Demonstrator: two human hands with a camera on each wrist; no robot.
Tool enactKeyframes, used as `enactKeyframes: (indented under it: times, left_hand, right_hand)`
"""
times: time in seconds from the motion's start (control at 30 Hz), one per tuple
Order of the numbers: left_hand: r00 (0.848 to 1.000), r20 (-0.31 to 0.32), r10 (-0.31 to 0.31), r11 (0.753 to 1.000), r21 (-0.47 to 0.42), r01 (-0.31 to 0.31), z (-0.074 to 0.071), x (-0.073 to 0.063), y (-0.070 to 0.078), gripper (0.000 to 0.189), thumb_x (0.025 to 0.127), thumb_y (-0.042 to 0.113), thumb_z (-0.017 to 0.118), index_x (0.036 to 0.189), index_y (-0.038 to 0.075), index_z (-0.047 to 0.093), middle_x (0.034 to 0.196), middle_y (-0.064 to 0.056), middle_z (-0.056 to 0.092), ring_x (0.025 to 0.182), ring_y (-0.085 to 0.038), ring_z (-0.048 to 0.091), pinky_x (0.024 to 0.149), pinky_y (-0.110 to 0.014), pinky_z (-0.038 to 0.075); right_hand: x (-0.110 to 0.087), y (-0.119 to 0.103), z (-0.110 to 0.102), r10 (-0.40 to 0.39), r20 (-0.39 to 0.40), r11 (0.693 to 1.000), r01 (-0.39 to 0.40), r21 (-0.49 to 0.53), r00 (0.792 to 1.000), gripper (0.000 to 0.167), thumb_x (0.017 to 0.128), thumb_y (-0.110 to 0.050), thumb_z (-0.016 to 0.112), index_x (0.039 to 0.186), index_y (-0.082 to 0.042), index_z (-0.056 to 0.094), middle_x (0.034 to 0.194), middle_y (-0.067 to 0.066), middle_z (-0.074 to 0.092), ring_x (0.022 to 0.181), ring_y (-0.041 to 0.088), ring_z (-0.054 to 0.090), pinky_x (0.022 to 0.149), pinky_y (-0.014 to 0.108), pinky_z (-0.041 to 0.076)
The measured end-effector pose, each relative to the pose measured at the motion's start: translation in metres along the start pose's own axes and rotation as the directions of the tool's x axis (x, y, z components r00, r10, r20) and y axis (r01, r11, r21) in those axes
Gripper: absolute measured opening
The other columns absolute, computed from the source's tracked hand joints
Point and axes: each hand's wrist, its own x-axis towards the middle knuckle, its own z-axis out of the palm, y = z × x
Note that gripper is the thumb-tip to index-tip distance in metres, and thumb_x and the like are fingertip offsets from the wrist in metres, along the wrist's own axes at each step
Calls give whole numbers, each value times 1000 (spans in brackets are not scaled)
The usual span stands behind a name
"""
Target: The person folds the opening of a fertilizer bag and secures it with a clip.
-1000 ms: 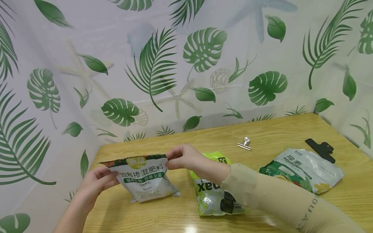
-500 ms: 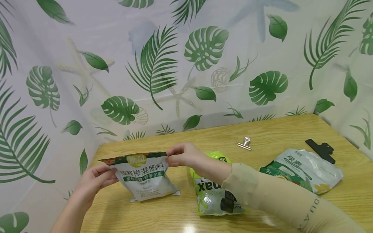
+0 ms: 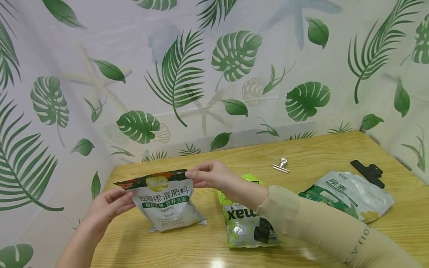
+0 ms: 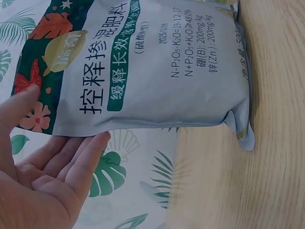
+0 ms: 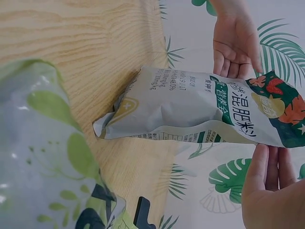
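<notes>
A white fertilizer bag (image 3: 164,208) with a dark green, flower-printed top band stands upright on the table, its printed front facing me. My left hand (image 3: 106,210) pinches the left side of the band between thumb and fingers. At the opposite top corner, my right hand (image 3: 214,175) grips the edge, thumb in front and fingers behind. The left wrist view shows the left thumb over the printed front of the bag (image 4: 157,71) and the other fingers behind its edge. Both hands flank the bag (image 5: 186,105) in the right wrist view.
A lime-green bag (image 3: 239,230) lies under my right forearm, partly covered by it. Farther right is a flat white-and-green bag (image 3: 352,193), with a black clip (image 3: 368,173) beside it. A silver bulldog clip (image 3: 281,165) lies toward the back. Leaf-printed cloth (image 3: 228,123) rises behind the table.
My right hand has shifted slightly up and left along the bag's top edge, its thumb now over the corner of the band. The left hand has hardly moved.
</notes>
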Motion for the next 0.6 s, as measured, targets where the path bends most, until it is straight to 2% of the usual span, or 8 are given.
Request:
enactKeyframes:
  times: [0.13,0.27,0.33,0.4,0.47,0.53,0.6]
  left_hand:
    - [1000,13,-14,1000,-13,15,-4,-1,2,38,112,23,56,134,-8,55,119,8,69,95,1,76,92,-16,58]
    - [999,33,-11,999,-46,12,-7,-1,5,58,115,28,48,149,-18,39,115,3,74,95,1,75,93,-21,61]
    - [999,36,-12,998,-68,14,-8,0,6,65,116,32,43,150,-22,33,114,1,74,94,1,75,92,-22,62]
    - [999,43,-3,996,-88,7,-10,0,7,69,117,39,36,147,-23,37,112,0,74,94,-1,75,91,-22,62]
    - [998,55,22,995,-102,-16,-11,0,7,71,117,46,29,139,-17,51,109,1,76,95,-3,75,89,-22,63]
    - [995,79,52,990,-133,-42,-14,0,8,72,116,51,24,123,-6,67,104,5,78,95,-6,76,88,-23,63]
    - [991,104,85,987,-145,-70,-16,0,11,73,115,53,20,111,8,76,102,8,80,96,-6,77,88,-23,63]
  right_hand:
    - [0,-1,0,5,3,1000,-5,10,1000,35,105,-26,68,122,5,73,130,17,69,111,25,74,107,40,59]
    - [0,-2,0,4,16,999,-4,35,1000,38,107,-26,66,126,7,72,134,18,68,109,23,72,105,39,60]
    - [0,-3,0,3,24,999,-4,52,1000,39,108,-27,64,124,8,71,130,17,69,104,19,71,104,38,60]
    - [-1,-4,0,0,30,998,-2,64,1000,40,109,-27,62,122,9,72,125,15,70,99,16,70,102,37,61]
    - [-1,-5,1,3,30,998,-5,70,1000,40,109,-28,61,120,9,72,121,14,71,95,15,68,101,36,62]
    - [-2,-7,1,7,25,998,-8,67,1000,40,109,-29,62,120,9,72,119,12,70,94,15,67,99,35,62]
    - [-2,-8,2,15,16,998,-16,59,1000,40,109,-30,62,118,8,72,117,11,69,93,15,66,98,34,62]
